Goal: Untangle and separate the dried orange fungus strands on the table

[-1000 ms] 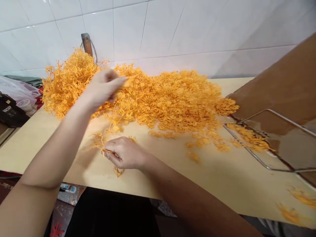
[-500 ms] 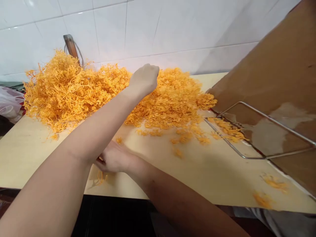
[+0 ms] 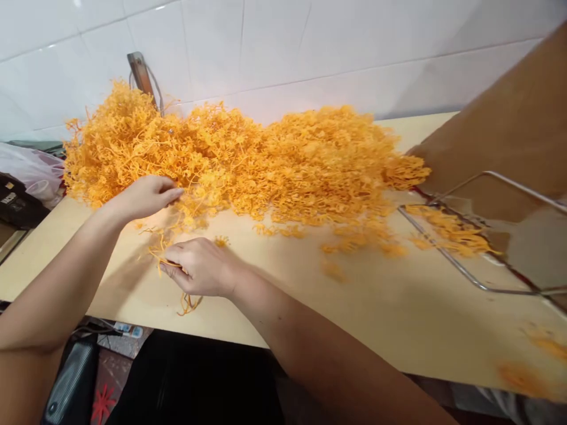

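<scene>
A long heap of orange, branching, stringy plastic-looking pieces (image 3: 239, 159) lies along the back of the pale tabletop. At the heap's left front edge is my left hand (image 3: 144, 198), its thumb stretched out and a little apart from the index finger. The other fingertips are hidden, and blurred orange strands lie just beside the thumb. Lower and nearer to me, my right hand (image 3: 199, 267) is closed in a pinch on a thin orange stringy piece (image 3: 162, 251). Below it a few loose orange strands (image 3: 188, 304) show on the table.
On the right, a metal wire frame (image 3: 465, 274) stands against a large brown board (image 3: 496, 118). Loose orange clumps (image 3: 447, 227) lie beside it. A clear plastic bag (image 3: 31, 171) and a dark box (image 3: 18, 200) are at the left. White tiles (image 3: 274, 53) line the wall behind.
My left hand has moved from over the middle of the heap back to its left front edge, uncrossing from my right arm. My right hand stays nearly in place. The view has shifted left.
</scene>
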Motion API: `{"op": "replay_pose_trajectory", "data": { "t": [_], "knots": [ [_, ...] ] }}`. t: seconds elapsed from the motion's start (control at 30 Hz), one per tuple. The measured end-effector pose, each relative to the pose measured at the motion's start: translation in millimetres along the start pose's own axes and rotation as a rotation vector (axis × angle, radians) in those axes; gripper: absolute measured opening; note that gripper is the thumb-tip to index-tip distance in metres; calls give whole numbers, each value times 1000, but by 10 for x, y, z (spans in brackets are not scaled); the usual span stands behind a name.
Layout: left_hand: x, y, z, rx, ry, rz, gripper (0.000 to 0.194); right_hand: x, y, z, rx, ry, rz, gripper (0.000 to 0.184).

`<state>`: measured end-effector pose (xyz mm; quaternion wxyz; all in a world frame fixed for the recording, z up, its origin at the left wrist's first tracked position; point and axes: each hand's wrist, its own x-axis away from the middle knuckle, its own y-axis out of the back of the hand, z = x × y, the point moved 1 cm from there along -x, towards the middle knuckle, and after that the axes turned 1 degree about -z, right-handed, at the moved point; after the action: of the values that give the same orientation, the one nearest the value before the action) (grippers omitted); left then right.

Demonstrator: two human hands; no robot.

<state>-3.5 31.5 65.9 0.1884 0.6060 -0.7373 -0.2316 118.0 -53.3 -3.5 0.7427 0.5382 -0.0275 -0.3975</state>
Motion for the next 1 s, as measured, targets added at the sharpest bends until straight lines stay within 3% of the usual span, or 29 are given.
{"op": "replay_pose_trajectory", "data": {
  "t": [0.07,0.13,0.23,0.37,0.5,0.63,0.7,0.83,1.0],
  "knots": [
    [132,121,248,-277,15,128,20,-14,-45,27,12,27,37,26],
    [219,104,387,-422,-4,250,29,-20,-93,47,16,42,62,24],
    [254,-71,436,-291,-40,368,24,-8,-159,41,27,23,63,23],
    [170,-261,486,-24,-53,441,10,13,-210,-15,68,-37,83,25],
    [67,-281,623,245,-5,398,8,10,-239,-32,43,-23,9,27],
    [-29,-234,729,505,176,77,6,29,-290,47,7,23,-16,28],
    [-62,-199,757,574,258,18,11,47,-307,86,-9,57,46,28],
    [-38,-124,765,526,273,242,17,63,-273,33,-7,15,44,27],
    [72,-88,739,370,98,369,37,61,-224,-75,57,-73,84,28]
  ]
}}
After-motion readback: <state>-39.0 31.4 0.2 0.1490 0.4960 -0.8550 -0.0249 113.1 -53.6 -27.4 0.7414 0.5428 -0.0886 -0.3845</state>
